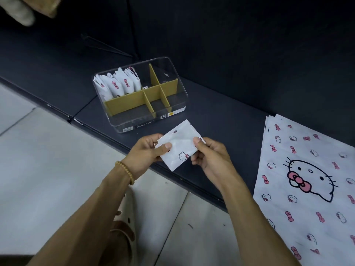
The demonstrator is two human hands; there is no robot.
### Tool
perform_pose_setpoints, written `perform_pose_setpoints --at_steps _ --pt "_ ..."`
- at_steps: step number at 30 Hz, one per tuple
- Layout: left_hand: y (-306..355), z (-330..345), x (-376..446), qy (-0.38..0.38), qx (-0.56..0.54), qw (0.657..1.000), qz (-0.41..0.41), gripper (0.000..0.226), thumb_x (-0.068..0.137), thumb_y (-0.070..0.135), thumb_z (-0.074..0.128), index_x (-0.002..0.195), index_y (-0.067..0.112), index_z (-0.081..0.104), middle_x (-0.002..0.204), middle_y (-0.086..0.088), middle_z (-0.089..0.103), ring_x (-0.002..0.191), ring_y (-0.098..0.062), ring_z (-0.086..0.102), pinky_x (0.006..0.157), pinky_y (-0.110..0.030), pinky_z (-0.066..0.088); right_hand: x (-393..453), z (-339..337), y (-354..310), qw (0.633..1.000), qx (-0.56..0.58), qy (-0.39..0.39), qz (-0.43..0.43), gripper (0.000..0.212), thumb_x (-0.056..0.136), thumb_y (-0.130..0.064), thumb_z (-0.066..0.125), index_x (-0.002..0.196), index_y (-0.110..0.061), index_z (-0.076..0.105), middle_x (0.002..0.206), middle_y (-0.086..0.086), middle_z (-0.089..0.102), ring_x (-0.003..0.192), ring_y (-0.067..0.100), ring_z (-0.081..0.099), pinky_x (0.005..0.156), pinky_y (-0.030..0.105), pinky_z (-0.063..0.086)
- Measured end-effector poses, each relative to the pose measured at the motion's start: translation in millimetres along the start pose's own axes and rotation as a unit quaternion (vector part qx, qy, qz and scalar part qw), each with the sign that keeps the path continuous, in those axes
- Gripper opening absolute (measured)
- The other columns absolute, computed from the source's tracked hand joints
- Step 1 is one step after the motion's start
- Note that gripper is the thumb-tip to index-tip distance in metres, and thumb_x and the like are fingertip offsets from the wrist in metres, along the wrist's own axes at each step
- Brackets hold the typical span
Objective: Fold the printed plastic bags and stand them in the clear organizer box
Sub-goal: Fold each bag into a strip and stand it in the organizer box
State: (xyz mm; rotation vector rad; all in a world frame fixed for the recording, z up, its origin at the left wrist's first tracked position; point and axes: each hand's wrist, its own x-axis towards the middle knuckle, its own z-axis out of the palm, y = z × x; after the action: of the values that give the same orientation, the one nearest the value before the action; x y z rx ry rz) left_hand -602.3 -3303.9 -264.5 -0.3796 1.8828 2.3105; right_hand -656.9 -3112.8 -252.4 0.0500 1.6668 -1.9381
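Both hands are holding a folded bag just above the near edge of the dark table, in front of the clear box. The left hand is pinching its left side with thumb on top, and the right hand is pinching its right edge. The bag is looking white and slightly glossy, printed with a small cat face and pink bows. More folded bags are standing in the box's back left compartment, perhaps five. Flat bags are lying at the right.
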Motion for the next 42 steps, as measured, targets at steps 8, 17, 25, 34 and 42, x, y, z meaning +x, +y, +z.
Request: perform_pose_setpoints --at_steps 8,17,25,34,42 --pt "26 -43 -25 0.125 -0.013 0.992 0.026 0.013 0.084 0.014 0.066 0.095 0.007 0.068 0.087 -0.007 0.074 0.079 -0.021 0.069 0.068 -0.030 0.056 15 66 -22 0.994 -0.098 -0.052 -0.012 0.010 0.094 -0.016 0.065 0.090 -0.012 0.072 0.075 0.009 0.070 0.058 0.012 0.061 0.056 0.022 0.052" --pt "34 -113 -19 0.368 0.007 0.930 0.013 0.015 0.096 0.016 0.057 0.090 0.009 0.069 0.074 0.000 0.072 0.072 -0.015 0.067 0.059 -0.019 0.052 83 159 -50 0.976 -0.184 0.013 -0.119 0.009 0.091 -0.016 0.067 0.083 -0.021 0.069 0.067 0.004 0.072 0.055 0.009 0.064 0.054 0.023 0.054" --pt "20 -140 -11 0.402 0.044 0.915 -0.006 0.019 0.098 0.023 0.052 0.115 0.016 0.059 0.108 -0.004 0.065 0.102 -0.023 0.062 0.096 -0.043 0.052 158 226 -44 0.958 -0.215 0.108 -0.154 0.017 0.091 -0.014 0.063 0.076 -0.021 0.062 0.070 0.005 0.072 0.055 0.010 0.069 0.052 0.022 0.055" --pt "14 -148 -5 0.415 0.002 0.910 -0.019 0.018 0.099 0.022 0.051 0.116 0.019 0.056 0.116 -0.004 0.062 0.106 -0.023 0.062 0.098 -0.041 0.051 176 249 -28 0.832 -0.494 0.107 -0.230 0.016 0.093 -0.023 0.056 0.081 -0.012 0.055 0.070 0.009 0.066 0.066 0.018 0.046 0.064 0.035 0.044" --pt "9 -147 -5 0.419 0.002 0.908 -0.031 0.015 0.099 0.024 0.050 0.113 0.023 0.055 0.112 0.001 0.061 0.103 -0.020 0.063 0.094 -0.034 0.052 176 266 -19 0.790 -0.547 0.142 -0.236 0.027 0.095 -0.027 0.052 0.071 -0.014 0.050 0.065 0.008 0.059 0.067 0.030 0.049 0.060 0.032 0.032"
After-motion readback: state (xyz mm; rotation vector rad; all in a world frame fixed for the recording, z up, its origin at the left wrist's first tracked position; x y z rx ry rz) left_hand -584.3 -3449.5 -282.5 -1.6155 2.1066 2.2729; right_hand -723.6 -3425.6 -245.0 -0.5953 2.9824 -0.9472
